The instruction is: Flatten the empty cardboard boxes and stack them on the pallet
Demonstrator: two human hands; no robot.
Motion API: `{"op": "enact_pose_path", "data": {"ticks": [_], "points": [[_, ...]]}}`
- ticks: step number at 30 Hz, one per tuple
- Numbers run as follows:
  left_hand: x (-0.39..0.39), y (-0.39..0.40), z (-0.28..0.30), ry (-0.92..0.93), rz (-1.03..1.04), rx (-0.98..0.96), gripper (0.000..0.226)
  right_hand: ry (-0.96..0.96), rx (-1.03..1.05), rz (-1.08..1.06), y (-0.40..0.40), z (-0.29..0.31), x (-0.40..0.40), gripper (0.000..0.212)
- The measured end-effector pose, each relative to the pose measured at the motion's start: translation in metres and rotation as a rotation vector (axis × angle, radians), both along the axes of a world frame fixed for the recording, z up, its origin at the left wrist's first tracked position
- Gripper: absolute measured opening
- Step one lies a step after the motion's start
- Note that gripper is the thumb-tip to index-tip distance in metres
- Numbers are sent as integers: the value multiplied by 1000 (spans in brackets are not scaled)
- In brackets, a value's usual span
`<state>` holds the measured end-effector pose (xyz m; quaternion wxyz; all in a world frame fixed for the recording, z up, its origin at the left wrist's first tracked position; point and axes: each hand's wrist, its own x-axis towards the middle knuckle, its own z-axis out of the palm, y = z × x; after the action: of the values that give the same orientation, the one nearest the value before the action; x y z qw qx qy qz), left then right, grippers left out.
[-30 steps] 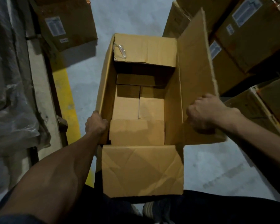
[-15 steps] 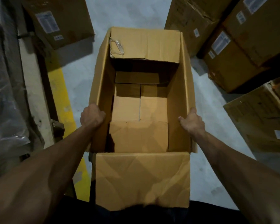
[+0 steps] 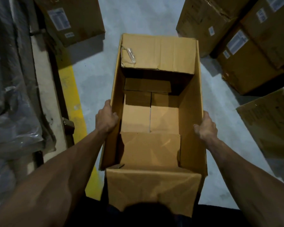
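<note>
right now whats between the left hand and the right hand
In the head view, the open cardboard box spans that stretch: the left hand grips its left wall, the right hand its right wall, with the empty inside and folded bottom flaps between.

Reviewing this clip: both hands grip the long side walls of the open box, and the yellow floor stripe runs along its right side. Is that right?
Not quite. The head view shows the yellow floor stripe on the left side of the open box, not the right. The rest holds: the left hand and the right hand each grip a long side wall.
</note>
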<state>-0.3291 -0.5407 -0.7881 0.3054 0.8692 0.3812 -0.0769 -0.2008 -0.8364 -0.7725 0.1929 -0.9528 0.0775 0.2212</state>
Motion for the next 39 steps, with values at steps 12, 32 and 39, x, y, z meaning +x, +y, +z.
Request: {"op": "enact_pose_path", "data": {"ticks": [12,32,39], "points": [[-34,-20,15,156,73,79,33,3,-32,33,-7,20,-35,57],[189,-31,29,-728,1116,-1523,29,-19,-9,8,1,-1,-30,62],[208,-22,60,-779,1035,-1280,38,1,-3,2,5,6,-29,63]]}}
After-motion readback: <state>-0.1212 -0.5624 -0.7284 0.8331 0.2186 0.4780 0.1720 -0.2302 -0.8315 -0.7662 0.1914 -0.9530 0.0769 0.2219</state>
